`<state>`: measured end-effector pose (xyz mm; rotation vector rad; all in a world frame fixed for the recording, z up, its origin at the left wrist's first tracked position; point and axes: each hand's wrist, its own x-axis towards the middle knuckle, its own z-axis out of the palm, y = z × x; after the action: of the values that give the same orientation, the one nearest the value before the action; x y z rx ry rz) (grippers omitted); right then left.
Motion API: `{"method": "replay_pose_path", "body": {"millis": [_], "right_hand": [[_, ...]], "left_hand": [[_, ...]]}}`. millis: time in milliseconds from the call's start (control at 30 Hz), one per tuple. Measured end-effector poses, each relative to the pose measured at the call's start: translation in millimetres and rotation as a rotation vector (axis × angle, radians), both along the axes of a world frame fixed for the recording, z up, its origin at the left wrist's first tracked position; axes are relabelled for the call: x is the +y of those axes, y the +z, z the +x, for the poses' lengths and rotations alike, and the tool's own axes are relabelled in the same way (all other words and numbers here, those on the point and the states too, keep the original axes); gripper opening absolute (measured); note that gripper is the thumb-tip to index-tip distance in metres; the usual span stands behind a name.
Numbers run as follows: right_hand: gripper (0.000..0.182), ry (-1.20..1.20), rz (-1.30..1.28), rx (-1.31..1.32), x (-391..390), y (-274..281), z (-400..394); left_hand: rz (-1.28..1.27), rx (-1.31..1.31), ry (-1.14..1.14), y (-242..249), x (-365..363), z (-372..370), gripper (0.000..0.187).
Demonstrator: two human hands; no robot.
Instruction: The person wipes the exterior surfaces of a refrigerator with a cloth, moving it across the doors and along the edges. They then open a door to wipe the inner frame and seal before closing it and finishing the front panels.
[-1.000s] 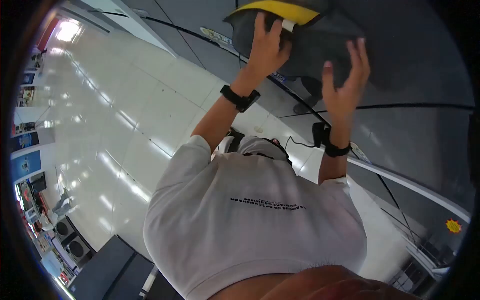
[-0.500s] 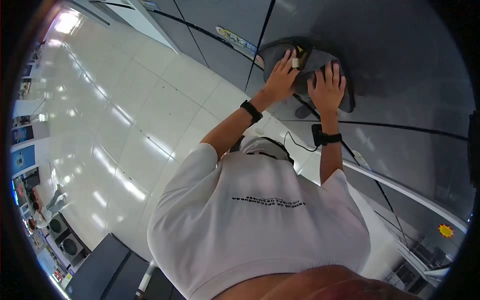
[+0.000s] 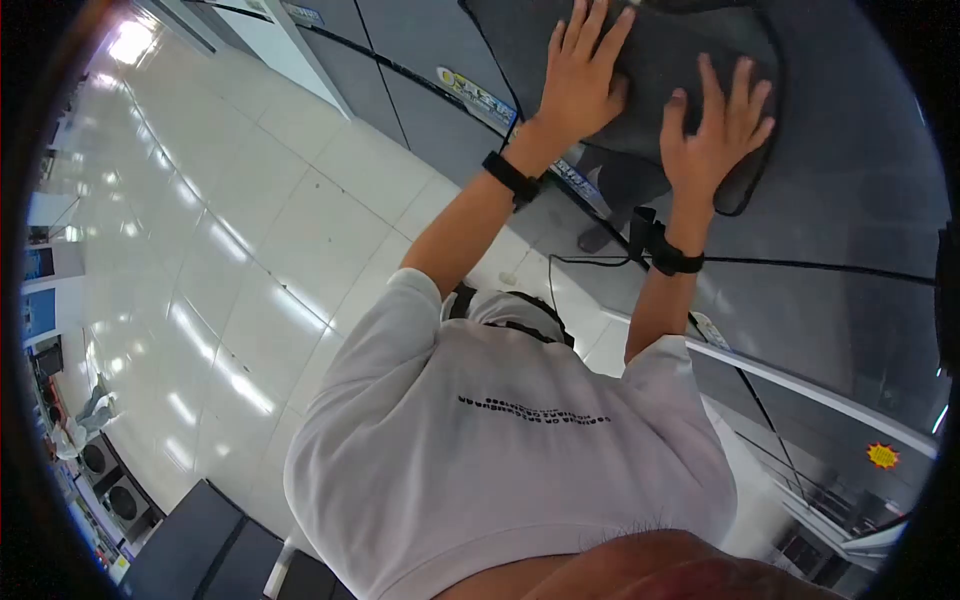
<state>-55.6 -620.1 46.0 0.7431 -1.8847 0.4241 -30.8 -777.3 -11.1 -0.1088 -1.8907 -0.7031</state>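
A dark grey, flat piece with black edging, perhaps a cloth or soft bag (image 3: 655,50), is spread against a glossy dark grey panel (image 3: 830,180). My left hand (image 3: 580,80) lies on its left part, fingers spread and thumb out to the side. On its right part rests my right hand (image 3: 715,130), palm down with the fingers apart. Neither hand is closed round anything. Each wrist wears a black band, and a black cable (image 3: 590,262) runs from near the right one. The piece's upper edge is partly cut off by the frame.
Colourful label strips (image 3: 478,97) are stuck along the panel's edge. Pale shiny floor tiles (image 3: 290,220) stretch to the left. Front-loading washing machines (image 3: 122,502) stand at lower left, near a person (image 3: 72,435). A yellow star sticker (image 3: 882,456) is at lower right.
The dark piece, bunched and folded before, now lies larger and flatter. Both hands have moved up and farther apart, with fingers spread wider. A small light tag near the left fingers no longer shows.
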Motion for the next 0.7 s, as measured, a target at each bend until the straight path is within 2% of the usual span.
{"method": "replay_pose_path", "body": {"millis": [67, 100, 167, 233, 367, 400, 433, 467, 500, 533, 567, 600, 667, 700], "right_hand": [[0.040, -0.018, 0.266, 0.136, 3.7, -28.3, -9.9], [0.037, 0.011, 0.328, 0.033, 6.6, -41.5, -6.3], [0.034, 0.057, 0.463, -0.121, 20.9, -68.4, 5.8], [0.033, 0.089, 0.538, -0.170, 41.4, -96.4, 13.0], [0.033, 0.049, 0.597, -0.325, 61.6, -128.8, 16.1], [0.035, 0.017, 0.600, -0.347, 63.2, -127.7, 15.3], [0.048, -0.028, 0.692, -0.550, 62.6, -117.2, 18.6], [0.048, -0.030, 0.693, -0.545, 56.7, -109.0, 18.2], [0.056, 0.084, 0.420, -0.480, 44.1, -97.0, 23.5], [0.063, 0.186, 0.146, -0.419, 35.9, -84.1, 30.9], [0.066, 0.197, 0.148, -0.459, 30.9, -64.8, 34.2], [0.069, 0.208, 0.150, -0.496, 24.9, -46.1, 33.8], [0.064, 0.191, 0.107, -0.446, 11.7, -36.3, 24.0], [0.060, 0.187, 0.162, -0.364, 9.8, -37.9, 13.9]], "left_hand": [[0.039, -0.104, -0.006, -46.5, 8.0, 0.9, 0.070], [0.071, -0.160, -0.024, -78.4, 14.5, 3.0, 0.071], [0.266, -0.364, -0.202, -131.2, 30.0, 20.7, 0.071], [0.281, -0.687, -0.242, -156.2, 41.5, 46.7, 0.072], [0.246, -0.789, -0.350, -180.1, 42.9, 56.9, 0.081], [0.245, -0.786, -0.346, -175.6, 43.1, 57.9, 0.081], [0.219, -0.665, -0.269, -163.5, 41.8, 58.9, 0.080], [0.194, -0.543, -0.192, -151.3, 39.6, 56.6, 0.080], [0.153, -0.510, -0.187, -119.0, 28.7, 58.0, 0.079], [0.094, -0.486, -0.177, -111.1, 17.0, 47.4, 0.083], [0.118, -0.368, -0.224, -90.8, 4.6, 41.1, 0.080], [0.121, -0.379, -0.238, -79.9, -2.8, 36.5, 0.080], [0.077, -0.227, -0.210, -56.7, -19.5, 23.0, 0.077], [0.072, -0.217, -0.219, -47.4, -24.1, 19.3, 0.077]]}}
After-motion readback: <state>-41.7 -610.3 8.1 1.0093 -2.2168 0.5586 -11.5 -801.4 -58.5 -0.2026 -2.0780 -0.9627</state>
